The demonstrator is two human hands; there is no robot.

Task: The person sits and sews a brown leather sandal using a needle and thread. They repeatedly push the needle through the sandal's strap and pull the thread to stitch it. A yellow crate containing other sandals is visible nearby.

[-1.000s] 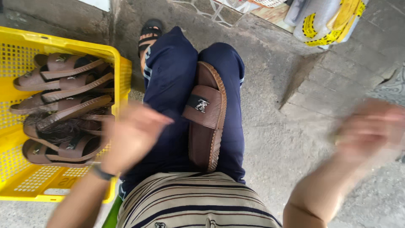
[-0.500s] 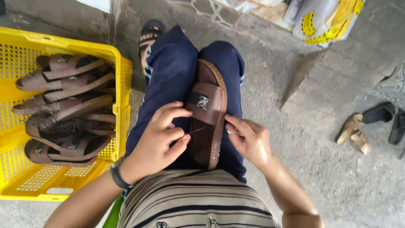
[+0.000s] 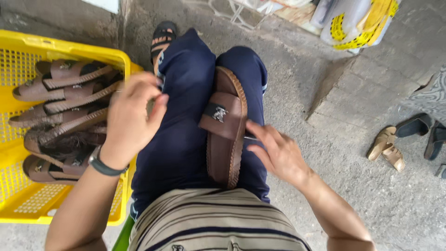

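The right hand [image 3: 278,155] lay open, fingertips touching the edge of the brown sandal [image 3: 225,125] resting lengthwise on the lap. The left hand [image 3: 130,116] hovered loosely curled, holding nothing visible, beside the yellow crate [image 3: 28,200] of brown sandals [image 3: 60,107].

Left hand [image 3: 132,111] raised, right hand [image 3: 276,151] spread

Even, diffuse daylight, no glare or hard shadows, only soft shade under the legs and in the yellow crate [image 3: 28,204]; left hand [image 3: 132,116] slightly motion-blurred, centre sharp, mild wide-angle stretch toward frame edges.
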